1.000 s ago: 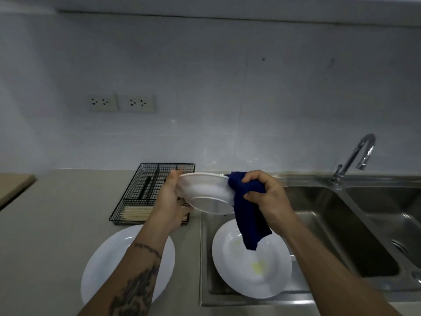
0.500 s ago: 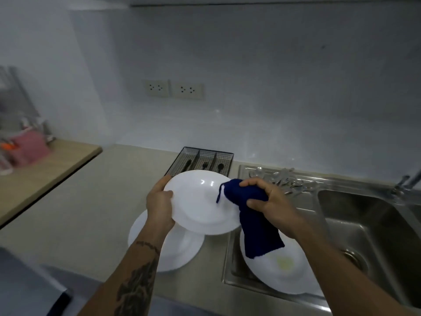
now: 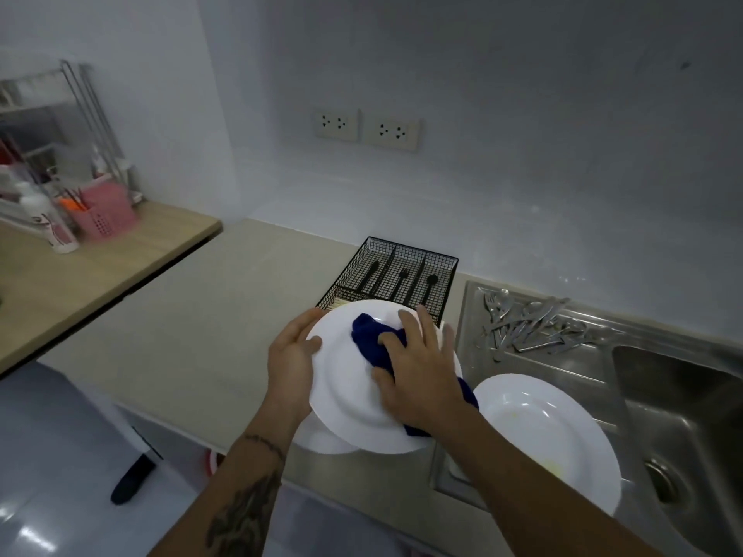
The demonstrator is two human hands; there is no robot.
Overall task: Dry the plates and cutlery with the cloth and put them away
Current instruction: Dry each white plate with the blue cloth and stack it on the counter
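Note:
My left hand grips the left rim of a white plate, held face up over the counter. My right hand presses a dark blue cloth flat onto the plate's inside with straight, spread fingers; the cloth's tail hangs out under my wrist. Another white plate lies on the counter beneath, mostly hidden. A third white plate, with a yellowish smear, rests on the steel sink's drainboard. Several silver cutlery pieces lie heaped at the drainboard's back.
A black wire cutlery tray holding black cutlery stands behind the plate against the wall. The sink basin is at right. On the wooden worktop at left stand a pink basket, bottles and a metal rack.
The view has swung left and down. My right hand went from gripping the bunched cloth at the plate's edge to pressing it flat on the plate's inside. The plate is now turned face up.

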